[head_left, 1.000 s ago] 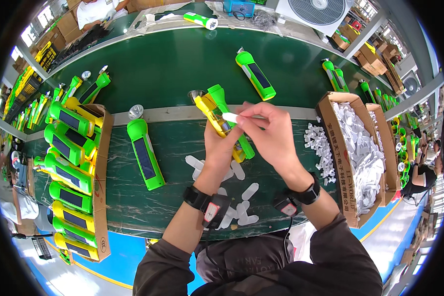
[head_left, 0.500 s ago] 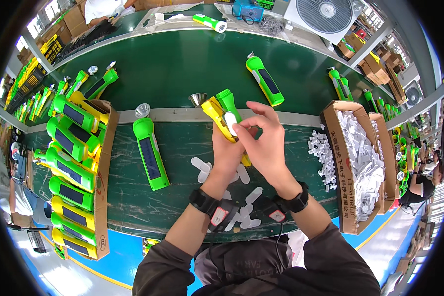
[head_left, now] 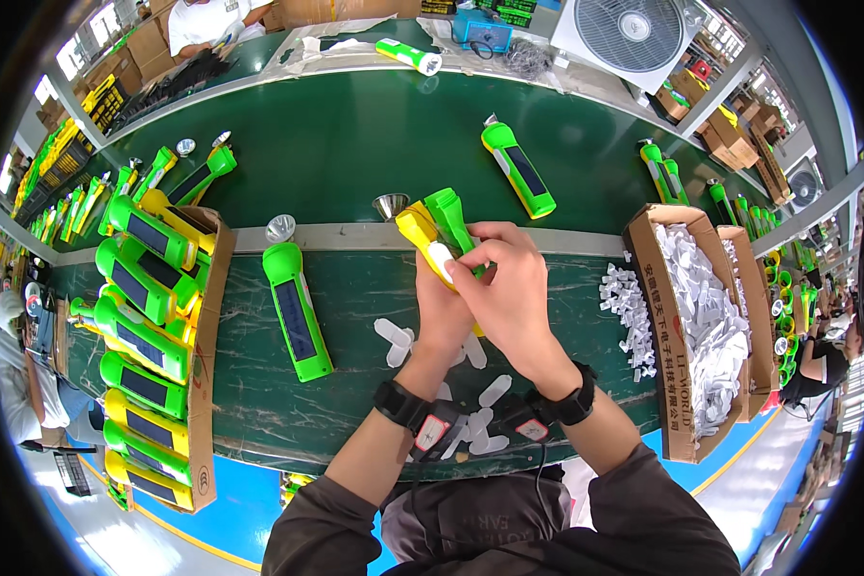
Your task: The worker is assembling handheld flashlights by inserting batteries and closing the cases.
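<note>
Dark-green, pale-veined worktop (head_left: 250, 413) spreads before the person. At its left, a brown cardboard box (head_left: 207, 384) is heaped with green and yellow plastic torches (head_left: 144, 336). Next, one green plastic torch with a dark panel (head_left: 298, 317) lies flat, a shiny round reflector (head_left: 280, 228) at its head. Further right, the left hand (head_left: 439, 312) is wrapped around an opened torch held above the worktop: a shiny cone-shaped reflector (head_left: 391, 206), a yellow plastic half-shell (head_left: 416, 228) and a green plastic half-shell (head_left: 446, 211). Against the yellow half-shell sits a white oval plastic piece (head_left: 440, 257). Close beside, the right hand (head_left: 509, 293) has its thumb on that piece's lower end; whether its fingers pinch it too, I cannot tell. To my eye, the knack is squaring the oval up first, then pressing evenly along its length, the left hand backing the shell without pinching the halves or tugging the reflector. At the far right, small white plastic bits (head_left: 627, 322) lie beside an open cardboard box (head_left: 670, 384) of white plastic pieces (head_left: 706, 326).
</note>
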Demonstrator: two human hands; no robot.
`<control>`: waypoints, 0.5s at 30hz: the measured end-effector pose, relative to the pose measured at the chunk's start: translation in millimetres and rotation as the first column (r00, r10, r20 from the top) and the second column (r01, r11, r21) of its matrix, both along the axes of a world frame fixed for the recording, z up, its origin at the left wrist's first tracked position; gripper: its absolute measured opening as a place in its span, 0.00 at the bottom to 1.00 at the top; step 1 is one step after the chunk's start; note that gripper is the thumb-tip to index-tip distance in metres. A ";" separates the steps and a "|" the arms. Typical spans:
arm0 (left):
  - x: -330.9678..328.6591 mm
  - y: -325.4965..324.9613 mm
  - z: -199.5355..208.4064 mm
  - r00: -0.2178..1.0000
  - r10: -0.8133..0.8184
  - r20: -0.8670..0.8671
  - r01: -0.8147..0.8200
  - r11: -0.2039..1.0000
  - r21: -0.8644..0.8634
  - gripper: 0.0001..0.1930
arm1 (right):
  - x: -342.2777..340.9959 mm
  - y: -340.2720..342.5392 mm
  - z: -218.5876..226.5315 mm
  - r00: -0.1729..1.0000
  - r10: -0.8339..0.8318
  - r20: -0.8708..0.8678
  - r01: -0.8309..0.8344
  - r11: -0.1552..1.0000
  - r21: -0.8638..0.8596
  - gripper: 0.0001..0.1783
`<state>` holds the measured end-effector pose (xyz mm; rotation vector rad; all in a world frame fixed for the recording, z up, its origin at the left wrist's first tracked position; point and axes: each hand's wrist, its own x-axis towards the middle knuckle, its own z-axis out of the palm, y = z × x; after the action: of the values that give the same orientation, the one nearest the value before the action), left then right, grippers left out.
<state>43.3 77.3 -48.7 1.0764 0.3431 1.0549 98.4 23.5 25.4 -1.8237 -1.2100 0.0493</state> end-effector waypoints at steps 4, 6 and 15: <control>-1.7 -4.9 6.0 0.998 -0.006 0.061 0.005 1.000 0.022 0.21 | -9.7 0.7 -1.6 0.985 -0.020 0.173 0.000 0.993 0.117 0.09; -2.4 -4.3 3.8 0.999 -0.011 0.050 0.011 1.000 -0.002 0.20 | -9.4 1.6 -4.0 0.987 0.032 0.156 -0.050 0.993 0.110 0.07; -11.9 2.6 6.6 0.995 -0.100 -0.005 0.094 0.947 -0.307 0.13 | 12.3 -37.7 3.2 0.949 0.128 -0.288 -0.123 0.992 0.037 0.19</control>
<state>31.4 79.9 -42.1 0.8160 0.4505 0.8697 110.7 -14.2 28.6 -1.6532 -1.1102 0.3650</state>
